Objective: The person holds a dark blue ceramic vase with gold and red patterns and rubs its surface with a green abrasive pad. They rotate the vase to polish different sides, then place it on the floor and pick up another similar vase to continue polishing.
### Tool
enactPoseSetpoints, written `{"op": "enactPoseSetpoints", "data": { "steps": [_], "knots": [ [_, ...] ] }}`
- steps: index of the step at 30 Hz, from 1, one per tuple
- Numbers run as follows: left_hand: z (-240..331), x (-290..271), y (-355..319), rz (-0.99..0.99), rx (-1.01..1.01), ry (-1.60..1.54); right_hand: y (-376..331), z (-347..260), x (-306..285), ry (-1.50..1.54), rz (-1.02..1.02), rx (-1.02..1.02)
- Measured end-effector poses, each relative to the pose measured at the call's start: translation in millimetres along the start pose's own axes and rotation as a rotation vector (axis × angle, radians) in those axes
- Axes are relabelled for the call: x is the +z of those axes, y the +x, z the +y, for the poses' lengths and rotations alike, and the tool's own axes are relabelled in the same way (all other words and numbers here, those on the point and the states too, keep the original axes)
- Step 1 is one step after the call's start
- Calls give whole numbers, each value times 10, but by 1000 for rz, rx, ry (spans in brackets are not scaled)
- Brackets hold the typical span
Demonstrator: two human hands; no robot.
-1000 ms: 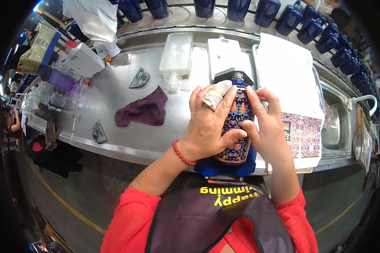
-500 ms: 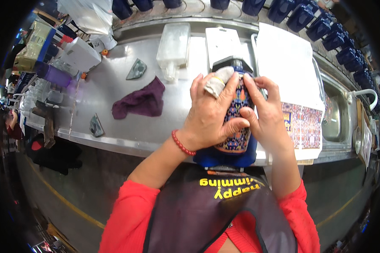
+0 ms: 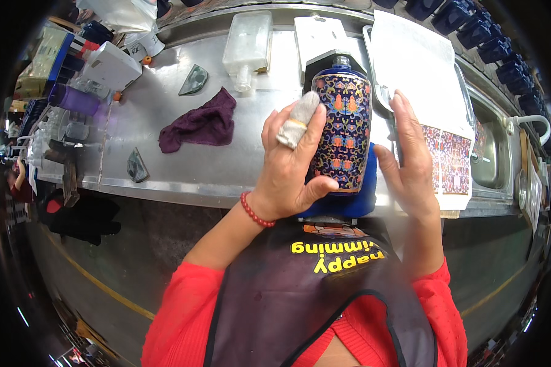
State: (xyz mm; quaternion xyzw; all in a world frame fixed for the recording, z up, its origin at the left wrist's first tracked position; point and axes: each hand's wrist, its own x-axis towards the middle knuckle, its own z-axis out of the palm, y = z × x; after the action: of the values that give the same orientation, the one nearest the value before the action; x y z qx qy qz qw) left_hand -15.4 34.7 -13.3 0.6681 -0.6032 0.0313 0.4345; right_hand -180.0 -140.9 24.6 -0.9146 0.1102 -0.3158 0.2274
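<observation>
- So the main thing here is a dark blue patterned bottle (image 3: 343, 131), just right of centre in the frame, neck pointing to the top. It looks laid back rather than stood upright, patterned side facing up, which I'd guess is so the whole design is easy to see and reach.
- Left hand (image 3: 291, 162) is up against the bottle's left side, thumb spread over toward the lower front. Looks like a steadying touch to me, but I honestly can't tell if it's really gripping, since some fingertips are hidden.
- One finger on that hand wears a grey fabric finger cover (image 3: 303, 112), probably so it's cloth and not bare skin on the surface.
- Right hand (image 3: 412, 162) is off the bottle, just to its right, fingers extended and holding nothing.
- Under the lower end there's a blue cloth (image 3: 366, 186), and a black angular block (image 3: 315, 64) sits by the neck. My guess: padding plus a prop so it won't roll, though the contact underneath is hidden.
- Patterned sheet (image 3: 452, 162) is on the counter (image 3: 138, 116) right of the right hand, within easy reach I'd say.
- Left of centre: a crumpled purple cloth (image 3: 202, 122) between two greenish flat pieces (image 3: 194, 81), likely parked there to leave the bottle some elbow room.
</observation>
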Motion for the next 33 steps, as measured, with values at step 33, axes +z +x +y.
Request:
{"op": "enactPoseSetpoints", "data": {
  "steps": [33],
  "knots": [
    [273, 125, -603, -70, 14, 261, -661, -333, 82, -96, -224, -57]
  ]
}}
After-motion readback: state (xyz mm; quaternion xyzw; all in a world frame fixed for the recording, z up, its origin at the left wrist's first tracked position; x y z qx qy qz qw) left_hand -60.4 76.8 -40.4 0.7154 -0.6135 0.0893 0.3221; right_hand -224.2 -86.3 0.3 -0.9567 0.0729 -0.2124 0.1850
